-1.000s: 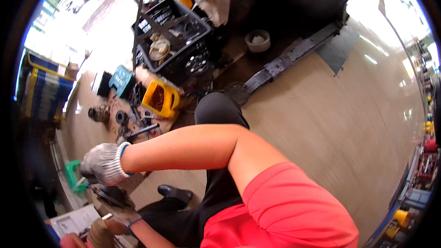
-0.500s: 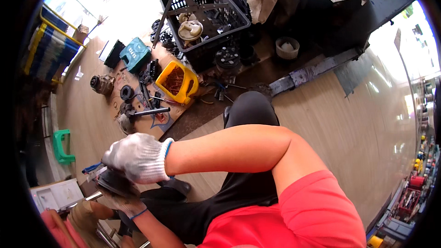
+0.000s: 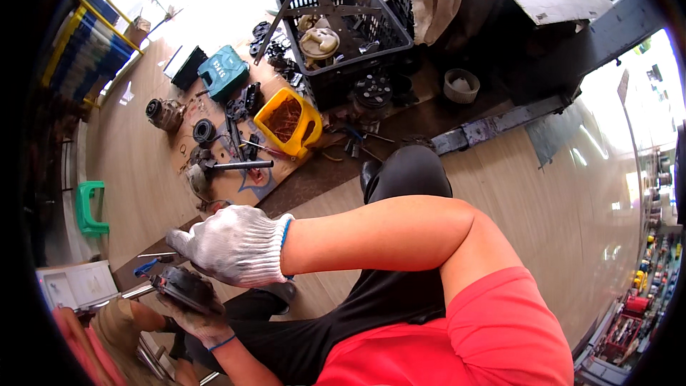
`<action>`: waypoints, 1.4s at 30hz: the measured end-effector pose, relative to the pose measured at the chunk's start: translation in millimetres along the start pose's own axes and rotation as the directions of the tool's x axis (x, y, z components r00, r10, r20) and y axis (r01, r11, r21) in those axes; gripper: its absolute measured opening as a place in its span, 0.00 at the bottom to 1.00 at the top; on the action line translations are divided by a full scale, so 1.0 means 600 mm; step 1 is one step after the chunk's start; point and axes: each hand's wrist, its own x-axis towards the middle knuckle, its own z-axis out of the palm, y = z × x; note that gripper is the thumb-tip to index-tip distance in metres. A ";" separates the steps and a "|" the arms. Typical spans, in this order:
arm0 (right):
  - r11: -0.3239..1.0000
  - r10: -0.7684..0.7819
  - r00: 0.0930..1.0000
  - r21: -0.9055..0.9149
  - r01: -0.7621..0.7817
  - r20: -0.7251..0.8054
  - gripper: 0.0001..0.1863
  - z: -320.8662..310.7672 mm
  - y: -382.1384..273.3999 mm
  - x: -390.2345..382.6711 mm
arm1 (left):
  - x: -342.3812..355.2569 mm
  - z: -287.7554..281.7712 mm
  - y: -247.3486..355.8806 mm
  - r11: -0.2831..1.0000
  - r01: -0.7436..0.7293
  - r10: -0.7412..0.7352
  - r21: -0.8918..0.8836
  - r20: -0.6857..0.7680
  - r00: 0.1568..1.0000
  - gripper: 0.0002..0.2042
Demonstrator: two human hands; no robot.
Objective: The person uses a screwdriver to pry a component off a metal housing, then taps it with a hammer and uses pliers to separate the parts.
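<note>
My left hand (image 3: 204,325), in a soiled glove with a blue hem, is closed around a dark, roundish part (image 3: 187,289) at the lower left. Blue wires (image 3: 146,267) stick out beside that part. Just above it is my right hand (image 3: 232,243), in a white knitted glove, its fingers curled. A thin, metal-shafted tool (image 3: 158,254) juts out leftward from the right hand; most of it is hidden by the glove. Its tip is apart from the dark part.
A board (image 3: 246,182) on the floor carries a yellow cut-open jug (image 3: 287,123), a teal case (image 3: 224,71) and several machine parts. Behind stands a black crate (image 3: 350,57). A metal beam (image 3: 500,123) lies right. Another person's leg (image 3: 132,314) is near, lower left; a green stool (image 3: 91,209) stands farther left.
My right hand has lifted off the dark part and opened a gap, bringing the thin metal shaft into view. The part now shows more fully in my left hand. The view has shifted slightly.
</note>
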 end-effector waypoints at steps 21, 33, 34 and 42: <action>0.970 -0.152 0.987 -0.187 0.158 0.046 0.11 0.017 0.041 -0.011 | 0.042 -0.041 -0.034 0.996 -0.086 0.085 -0.013 -0.041 0.996 0.27; 1.000 -0.018 0.962 0.007 0.017 0.271 0.17 0.000 -0.006 0.004 | 0.026 0.028 -0.065 0.990 -0.048 0.063 -0.133 0.111 0.992 0.25; 1.000 -0.014 0.960 -0.002 0.015 0.278 0.17 0.001 -0.006 0.004 | 0.027 0.027 -0.067 0.992 -0.066 0.075 -0.104 0.088 0.993 0.25; 0.996 0.023 0.956 -0.092 0.004 0.294 0.17 0.022 -0.004 0.007 | 0.025 0.044 -0.060 0.980 -0.194 0.196 -0.044 0.035 0.980 0.17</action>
